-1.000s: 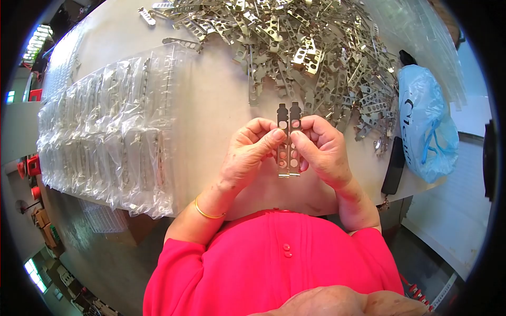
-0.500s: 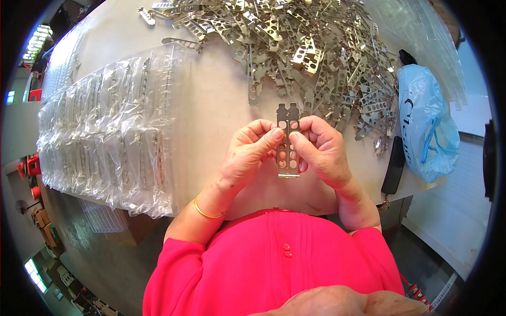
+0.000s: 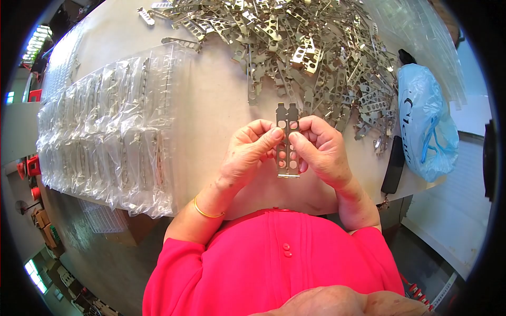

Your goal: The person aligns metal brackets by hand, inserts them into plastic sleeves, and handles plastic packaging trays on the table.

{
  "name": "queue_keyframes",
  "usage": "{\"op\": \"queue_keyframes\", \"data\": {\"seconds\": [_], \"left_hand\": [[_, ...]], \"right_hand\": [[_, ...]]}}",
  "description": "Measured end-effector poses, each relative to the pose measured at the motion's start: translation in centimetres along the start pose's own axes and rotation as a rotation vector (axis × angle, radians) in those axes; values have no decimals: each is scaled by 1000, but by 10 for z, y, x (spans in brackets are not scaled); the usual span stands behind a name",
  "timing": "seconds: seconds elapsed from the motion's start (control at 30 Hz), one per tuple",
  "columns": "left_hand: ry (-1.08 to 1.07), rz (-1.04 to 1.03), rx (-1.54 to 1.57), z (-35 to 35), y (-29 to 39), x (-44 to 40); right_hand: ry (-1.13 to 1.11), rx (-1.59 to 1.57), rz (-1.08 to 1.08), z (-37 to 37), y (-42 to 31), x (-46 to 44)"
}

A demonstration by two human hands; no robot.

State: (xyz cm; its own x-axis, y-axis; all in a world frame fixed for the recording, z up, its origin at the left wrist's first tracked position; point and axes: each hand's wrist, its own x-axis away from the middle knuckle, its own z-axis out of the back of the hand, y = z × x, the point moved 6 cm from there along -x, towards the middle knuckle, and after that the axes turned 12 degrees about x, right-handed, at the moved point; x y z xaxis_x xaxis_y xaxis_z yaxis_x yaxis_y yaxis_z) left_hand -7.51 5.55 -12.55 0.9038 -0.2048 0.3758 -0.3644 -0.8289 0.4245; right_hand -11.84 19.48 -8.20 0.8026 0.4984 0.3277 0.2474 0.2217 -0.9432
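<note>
Two flat metal brackets with round holes stand upright side by side, their long edges together. My left hand [image 3: 249, 149] pinches the left metal bracket [image 3: 281, 117] between thumb and fingers. The right metal bracket [image 3: 293, 117] is pinched in my right hand [image 3: 322, 149]. Both thumbs lie on the near faces, and the other fingertips are partly hidden behind the metal. Beyond my hands a large heap of similar metal brackets [image 3: 316, 58] spreads over the table [image 3: 211, 100].
At the left lies a tray of brackets in clear plastic wrapping [image 3: 110, 131]. On the right are a blue plastic bag [image 3: 427, 124] and a black phone-like object [image 3: 393, 166] with a charm. Clear plastic sheets [image 3: 421, 42] lie at the back right.
The two brackets were slightly apart a second ago, with a narrow gap between them. Now they are side by side with edges together. My hands have hardly moved.
</note>
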Motion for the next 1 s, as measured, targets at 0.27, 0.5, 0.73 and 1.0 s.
{"op": "queue_keyframes", "data": {"seconds": [0.27,0.5,0.73,1.0], "left_hand": [[-9,-14,-3,3,-1,-1],[4,9,-4,2,-1,0],[-7,-7,-7,2,-1,0],[-29,-44,49,4,-1,-1]], "right_hand": [[-10,13,-3,0,1,-1],[-16,12,-8,-1,1,-1],[-19,8,-8,0,2,0],[31,52,35,5,2,-1]]}}
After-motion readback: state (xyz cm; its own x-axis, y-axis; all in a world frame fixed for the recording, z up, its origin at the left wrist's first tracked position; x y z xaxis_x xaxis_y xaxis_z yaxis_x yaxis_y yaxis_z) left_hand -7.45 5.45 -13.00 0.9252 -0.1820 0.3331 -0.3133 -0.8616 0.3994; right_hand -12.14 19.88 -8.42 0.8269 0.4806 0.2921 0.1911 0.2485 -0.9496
